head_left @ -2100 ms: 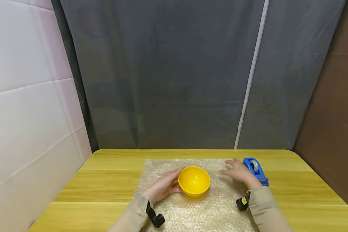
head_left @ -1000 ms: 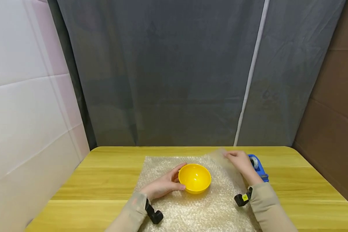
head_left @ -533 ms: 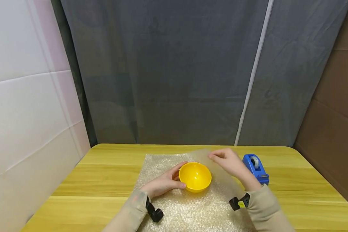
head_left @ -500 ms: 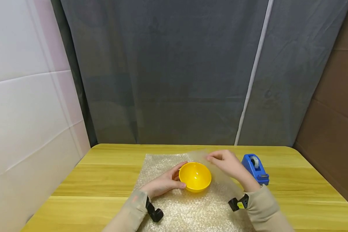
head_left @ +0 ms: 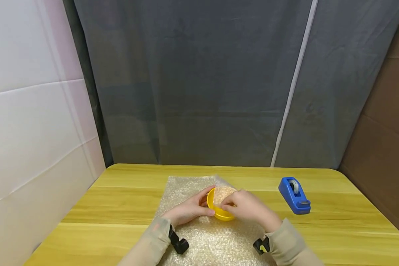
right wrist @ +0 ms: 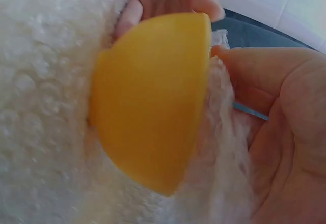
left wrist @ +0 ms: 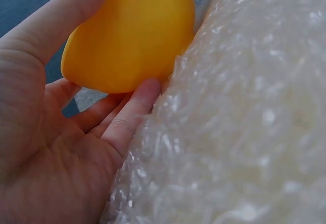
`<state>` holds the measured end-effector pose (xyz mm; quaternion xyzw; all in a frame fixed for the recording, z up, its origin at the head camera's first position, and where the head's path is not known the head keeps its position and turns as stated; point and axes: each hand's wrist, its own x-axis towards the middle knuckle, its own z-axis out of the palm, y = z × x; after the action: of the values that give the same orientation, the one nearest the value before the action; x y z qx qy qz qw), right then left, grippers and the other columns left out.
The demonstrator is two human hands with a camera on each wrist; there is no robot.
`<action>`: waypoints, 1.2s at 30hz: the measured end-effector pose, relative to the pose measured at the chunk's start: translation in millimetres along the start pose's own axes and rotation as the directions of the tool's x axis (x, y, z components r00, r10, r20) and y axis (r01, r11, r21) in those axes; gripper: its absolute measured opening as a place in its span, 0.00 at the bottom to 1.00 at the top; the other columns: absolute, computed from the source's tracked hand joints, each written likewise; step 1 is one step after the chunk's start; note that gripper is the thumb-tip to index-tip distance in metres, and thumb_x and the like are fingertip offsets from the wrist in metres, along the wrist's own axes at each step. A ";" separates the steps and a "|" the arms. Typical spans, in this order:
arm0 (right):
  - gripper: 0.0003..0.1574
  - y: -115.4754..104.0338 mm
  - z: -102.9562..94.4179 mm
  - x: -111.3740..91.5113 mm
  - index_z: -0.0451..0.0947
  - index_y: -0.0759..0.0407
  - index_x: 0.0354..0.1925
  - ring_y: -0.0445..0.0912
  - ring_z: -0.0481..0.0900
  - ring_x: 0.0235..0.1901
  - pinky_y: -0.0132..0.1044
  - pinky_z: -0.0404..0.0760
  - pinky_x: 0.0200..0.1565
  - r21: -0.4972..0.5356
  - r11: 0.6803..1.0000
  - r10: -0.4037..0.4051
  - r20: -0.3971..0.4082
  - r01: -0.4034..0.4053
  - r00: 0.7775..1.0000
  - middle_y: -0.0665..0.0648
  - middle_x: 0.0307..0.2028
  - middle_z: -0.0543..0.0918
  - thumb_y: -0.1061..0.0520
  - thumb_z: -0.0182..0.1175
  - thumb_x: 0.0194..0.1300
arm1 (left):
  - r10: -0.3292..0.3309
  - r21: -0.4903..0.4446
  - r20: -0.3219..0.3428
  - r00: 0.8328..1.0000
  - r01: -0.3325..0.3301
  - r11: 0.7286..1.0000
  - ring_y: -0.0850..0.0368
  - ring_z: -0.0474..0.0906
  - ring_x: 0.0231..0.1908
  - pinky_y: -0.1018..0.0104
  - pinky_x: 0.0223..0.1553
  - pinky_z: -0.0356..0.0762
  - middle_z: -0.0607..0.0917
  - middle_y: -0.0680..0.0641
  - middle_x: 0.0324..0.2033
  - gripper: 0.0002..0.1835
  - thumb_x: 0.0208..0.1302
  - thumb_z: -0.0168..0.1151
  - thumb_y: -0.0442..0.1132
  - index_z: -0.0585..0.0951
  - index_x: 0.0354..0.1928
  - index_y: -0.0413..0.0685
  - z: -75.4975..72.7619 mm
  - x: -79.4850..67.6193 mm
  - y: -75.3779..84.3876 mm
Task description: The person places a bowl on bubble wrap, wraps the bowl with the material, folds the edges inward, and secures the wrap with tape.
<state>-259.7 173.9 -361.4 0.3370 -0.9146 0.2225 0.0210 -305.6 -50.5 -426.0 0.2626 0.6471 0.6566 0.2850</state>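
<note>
A yellow bowl (head_left: 223,216) stands upright on a sheet of bubble wrap (head_left: 216,240) in the head view. My left hand (head_left: 191,210) grips the bowl's left side, thumb at the near rim and fingers round the far side. In the left wrist view those fingers touch the yellow bowl (left wrist: 135,35) low down. My right hand (head_left: 247,207) pinches the far right corner of the wrap, folded over into the bowl's mouth. In the right wrist view, bubble wrap (right wrist: 224,147) hangs between the right hand (right wrist: 285,112) and the bowl's rim.
A blue tape dispenser (head_left: 294,195) with a clear roll sits on the wooden table (head_left: 339,207), right of the wrap. A grey curtain (head_left: 199,92) hangs behind the table. A white panel (head_left: 36,111) stands at the left and a brown one (head_left: 385,122) at the right.
My right hand took hold of the wrap's far right corner, lifted it and drew it left and nearer, over the bowl. The left hand stays at the bowl, its thumb now on the near rim.
</note>
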 end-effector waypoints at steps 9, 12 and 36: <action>0.10 1.9 7.0 4.2 0.87 0.53 0.31 0.34 0.68 0.20 0.30 0.69 0.26 -0.024 0.999 -0.040 0.025 0.040 0.999 0.39 0.23 0.79 0.57 0.60 0.66 | 0.011 0.039 -0.006 1.000 -0.011 0.999 0.48 0.55 0.70 0.62 0.63 0.65 0.55 0.40 0.72 0.50 0.61 0.67 0.33 0.45 0.77 0.50 -1.3 1.7 8.6; 0.11 1.4 7.2 4.7 0.85 0.53 0.28 0.34 0.66 0.19 0.30 0.68 0.24 -0.029 0.998 -0.046 0.024 0.046 0.999 0.39 0.20 0.75 0.57 0.60 0.67 | 0.012 0.053 -0.005 1.000 -0.012 0.998 0.47 0.54 0.70 0.62 0.63 0.64 0.54 0.40 0.73 0.50 0.61 0.67 0.34 0.45 0.77 0.50 -2.4 1.8 10.2; 0.17 2.7 18.7 -0.3 0.81 0.51 0.23 0.34 0.60 0.16 0.30 0.64 0.23 -0.014 1.000 -0.022 0.078 0.023 0.997 0.39 0.15 0.68 0.52 0.57 0.69 | 0.019 0.263 -0.184 0.983 0.030 0.964 0.37 0.66 0.64 0.49 0.62 0.67 0.65 0.32 0.67 0.33 0.70 0.57 0.42 0.62 0.70 0.32 -46.0 -21.0 38.8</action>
<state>-259.0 168.0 -379.3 0.3557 -0.9124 0.2023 -0.0098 -325.1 -97.8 -387.9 0.2345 0.7535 0.5848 0.1879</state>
